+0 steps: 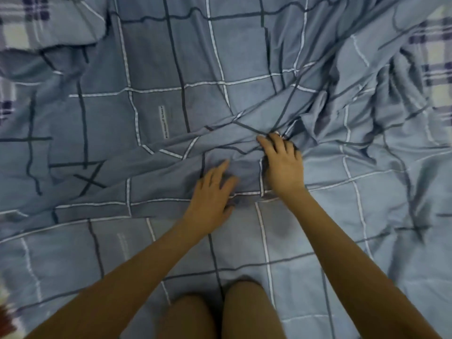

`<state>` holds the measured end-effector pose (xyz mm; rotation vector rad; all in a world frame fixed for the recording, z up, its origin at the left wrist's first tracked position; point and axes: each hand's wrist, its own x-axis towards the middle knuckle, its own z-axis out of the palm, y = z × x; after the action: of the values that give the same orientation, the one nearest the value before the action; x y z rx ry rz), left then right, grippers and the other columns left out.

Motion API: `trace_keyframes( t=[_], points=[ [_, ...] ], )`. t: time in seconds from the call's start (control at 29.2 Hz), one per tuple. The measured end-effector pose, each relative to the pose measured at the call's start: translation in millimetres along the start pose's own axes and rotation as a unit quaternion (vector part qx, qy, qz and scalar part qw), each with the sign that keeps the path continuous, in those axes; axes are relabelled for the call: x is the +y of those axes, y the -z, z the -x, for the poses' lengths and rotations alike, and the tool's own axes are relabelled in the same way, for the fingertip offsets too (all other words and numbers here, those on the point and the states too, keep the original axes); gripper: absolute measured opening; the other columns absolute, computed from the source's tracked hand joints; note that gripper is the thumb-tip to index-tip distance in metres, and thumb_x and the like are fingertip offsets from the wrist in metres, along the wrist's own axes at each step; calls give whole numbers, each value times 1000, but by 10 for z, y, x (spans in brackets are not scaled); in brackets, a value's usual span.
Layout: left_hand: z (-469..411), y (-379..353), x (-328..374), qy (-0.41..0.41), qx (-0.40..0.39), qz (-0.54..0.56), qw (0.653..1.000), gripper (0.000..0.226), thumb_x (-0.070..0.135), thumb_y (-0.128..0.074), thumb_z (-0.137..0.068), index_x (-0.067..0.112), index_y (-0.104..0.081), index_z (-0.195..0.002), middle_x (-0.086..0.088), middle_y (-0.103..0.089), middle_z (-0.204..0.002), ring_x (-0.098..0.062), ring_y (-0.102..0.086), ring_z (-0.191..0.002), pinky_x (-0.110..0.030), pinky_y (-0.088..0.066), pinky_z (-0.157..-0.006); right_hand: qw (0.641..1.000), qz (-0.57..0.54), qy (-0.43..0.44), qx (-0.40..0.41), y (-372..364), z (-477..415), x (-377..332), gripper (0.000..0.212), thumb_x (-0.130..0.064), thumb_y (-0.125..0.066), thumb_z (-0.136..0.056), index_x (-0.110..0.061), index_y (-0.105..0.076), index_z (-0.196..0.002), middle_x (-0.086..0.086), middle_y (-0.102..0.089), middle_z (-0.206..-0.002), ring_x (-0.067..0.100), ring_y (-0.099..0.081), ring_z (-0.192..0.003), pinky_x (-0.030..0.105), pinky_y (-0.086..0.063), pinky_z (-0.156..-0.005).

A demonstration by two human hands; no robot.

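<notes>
Sheet [171, 57], blue checked, mid-frame: I see right hand [283, 167] clutching its bunched fold, left hand [211, 196] flat, fingers spread.

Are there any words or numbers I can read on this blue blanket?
No words or numbers can be read anywhere on the blue checked sheet.
Upper printed strip, in a square left of the middle: too blurred to read.
Lower printed strip, nearer the camera: too faint and blurred to read.
</notes>
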<state>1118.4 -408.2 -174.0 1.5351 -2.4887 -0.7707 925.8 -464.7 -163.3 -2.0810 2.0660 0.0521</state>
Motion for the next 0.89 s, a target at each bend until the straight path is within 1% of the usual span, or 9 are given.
trace_keyframes(
  t=[0.14, 0.24, 0.31, 0.38, 0.48, 0.55, 0.65, 0.79, 0.89],
  points=[
    [2, 91, 79, 163, 32, 145, 975, 91, 44, -74, -73, 12, -29, -145, -17, -8, -155, -39, -27, -135, -51, -39, -102, 990, 22, -94, -106, 252, 34, 55, 38, -10, -53, -81, -12, -58, -119, 18, -65, -107, 37, -60, -99, 39, -42, -85],
    [-78, 271, 31, 224, 72, 16, 972, 85, 58, -53, -78, 16, -27, -147, -14, -15, -156, -36, -29, -132, -53, -27, -101, 940, 104, -181, -272, 488, 61, 18, 27, -18, -49, -91, -11, -62, -113, 13, -63, -117, 30, -59, -109, 34, -42, -90],
    [-163, 357, -93, 265, 52, -14, 963, 74, 46, -65, -76, 15, -42, -139, -15, -26, -152, -37, -28, -133, -51, -18, -101, 887, 148, -194, -391, 648, 40, 9, 31, -24, -46, -95, -11, -59, -120, 10, -57, -128, 27, -54, -117, 33, -40, -93],
    [-212, 417, -181, 227, 90, -23, 970, 38, 26, -75, -70, 10, -63, -102, -18, -55, -122, -35, -46, -117, -52, -24, -94, 864, 151, -183, -443, 744, -21, -20, 37, -28, -45, -97, -10, -52, -128, 11, -49, -136, 27, -48, -123, 33, -39, -95],
    [-203, 391, -116, 40, 125, -18, 991, 3, 8, -58, -71, 9, -59, -72, -12, -59, -84, -27, -52, -84, -41, -36, -84, 929, 167, -66, -323, 753, -119, -125, 62, -27, -54, -91, -14, -26, -145, 14, -22, -151, 31, -28, -135, 42, -27, -108],
    [-91, 375, 1, -31, 72, 37, 996, 9, 7, -47, -72, 6, -55, -69, -12, -57, -70, -27, -55, -61, -28, -42, -60, 969, 126, 50, -209, 695, -210, -216, 82, -22, -59, -85, -22, -10, -151, 10, -15, -155, 30, -16, -142, 48, -10, -114],
    [135, 329, 137, -50, 10, 120, 991, 9, 2, -55, -75, 9, -50, -73, -9, -54, -66, -22, -50, -46, -21, -37, -40, 959, 113, 106, -239, 616, -305, -223, 70, -17, -54, -87, -26, -22, -148, 9, -53, -132, 27, -40, -131, 49, -1, -116],
    [255, 484, 324, 47, -4, 269, 962, 4, 25, -41, -93, 22, -43, -91, 14, -44, -73, -2, -44, -59, -15, -39, -54, 931, 105, 55, -344, 675, -253, -128, 37, -26, -43, -93, -23, -54, -128, 8, -60, -125, 27, -53, -115, 38, -29, -105],
    [175, 556, 175, 166, 39, 291, 941, 21, 27, -52, -94, 14, -53, -111, 7, -52, -103, -5, -51, -78, -18, -45, -72, 917, 134, 29, -374, 777, -225, -95, 34, -27, -37, -96, -10, -60, -114, 12, -59, -123, 30, -54, -111, 37, -34, -98]
  ],
)
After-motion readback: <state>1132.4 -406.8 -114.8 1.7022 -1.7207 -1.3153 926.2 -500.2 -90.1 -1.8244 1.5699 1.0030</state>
